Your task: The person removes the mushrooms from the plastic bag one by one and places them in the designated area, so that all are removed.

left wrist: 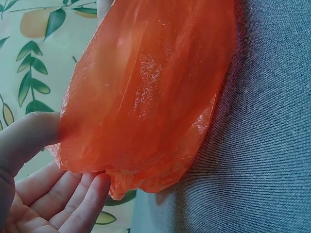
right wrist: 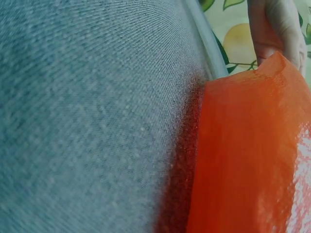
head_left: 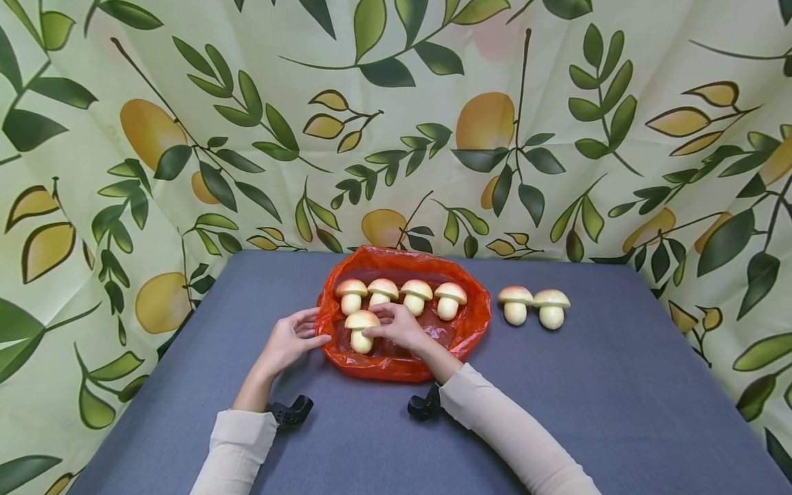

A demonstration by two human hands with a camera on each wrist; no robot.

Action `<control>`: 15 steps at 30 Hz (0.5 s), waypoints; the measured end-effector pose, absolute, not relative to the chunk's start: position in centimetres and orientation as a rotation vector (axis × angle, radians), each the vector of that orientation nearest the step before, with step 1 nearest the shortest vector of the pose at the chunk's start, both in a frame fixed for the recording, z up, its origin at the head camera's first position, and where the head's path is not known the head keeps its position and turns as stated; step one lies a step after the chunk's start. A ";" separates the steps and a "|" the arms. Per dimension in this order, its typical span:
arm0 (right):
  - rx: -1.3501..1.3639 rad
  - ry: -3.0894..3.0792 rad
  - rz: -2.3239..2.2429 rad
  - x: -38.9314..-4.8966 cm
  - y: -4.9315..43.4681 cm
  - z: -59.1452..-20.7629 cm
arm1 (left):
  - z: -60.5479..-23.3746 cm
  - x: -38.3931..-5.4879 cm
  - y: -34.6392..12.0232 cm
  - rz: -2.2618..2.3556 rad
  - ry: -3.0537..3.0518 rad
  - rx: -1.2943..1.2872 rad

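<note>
An open red plastic bag (head_left: 402,370) lies on the table with its rim spread wide. My left hand (head_left: 289,344) holds the bag's left edge, the thumb on one side and the fingers at the other; in the left wrist view this hand (left wrist: 53,194) is beside the crumpled rim. Reaching over the front rim, my right hand (head_left: 402,326) pinches a toy mushroom (head_left: 361,344) by its pale stem, inside the bag at the front left. Behind it stands a row of several similar mushrooms (head_left: 416,297), caps up. The right wrist view shows mostly the bag's outer side (right wrist: 243,160).
Right of the bag, two more mushrooms (head_left: 515,313) (head_left: 551,316) stand side by side on the grey-blue tabletop (head_left: 594,399). A cloth with leaf and fruit prints (head_left: 408,151) hangs behind the table and at both sides. Black wrist devices (head_left: 293,410) sit at both cuffs.
</note>
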State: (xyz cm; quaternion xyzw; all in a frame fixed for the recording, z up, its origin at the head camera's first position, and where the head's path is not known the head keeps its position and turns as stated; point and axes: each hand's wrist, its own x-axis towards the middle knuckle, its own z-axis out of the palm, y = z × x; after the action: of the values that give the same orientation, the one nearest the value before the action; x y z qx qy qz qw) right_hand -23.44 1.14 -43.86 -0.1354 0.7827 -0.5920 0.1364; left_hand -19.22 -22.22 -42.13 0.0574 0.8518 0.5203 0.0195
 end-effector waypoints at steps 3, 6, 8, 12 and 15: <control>-0.399 2.264 -1.708 -23.4 1.3 -43.7 | -42.2 -19.2 -22.2 1.615 2.642 0.187; -0.415 2.262 -1.707 -23.4 1.4 -43.5 | -42.2 -19.2 -22.2 1.615 2.636 0.187; -0.418 2.265 -1.710 -23.4 1.5 -43.4 | -42.1 -19.2 -22.2 1.619 2.631 0.178; -0.425 2.265 -1.723 -23.4 1.6 -43.1 | -42.1 -19.2 -22.2 1.620 2.628 0.163; -0.417 2.255 -1.732 -23.4 1.7 -42.7 | -42.1 -19.2 -22.2 1.619 2.630 0.165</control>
State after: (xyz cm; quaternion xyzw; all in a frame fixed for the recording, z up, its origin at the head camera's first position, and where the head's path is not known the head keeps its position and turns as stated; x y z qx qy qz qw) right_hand -23.43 1.73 -42.74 -0.1438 0.7775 -0.5975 0.1335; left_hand -19.23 -22.21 -42.11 0.0534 0.8501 0.5234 0.0243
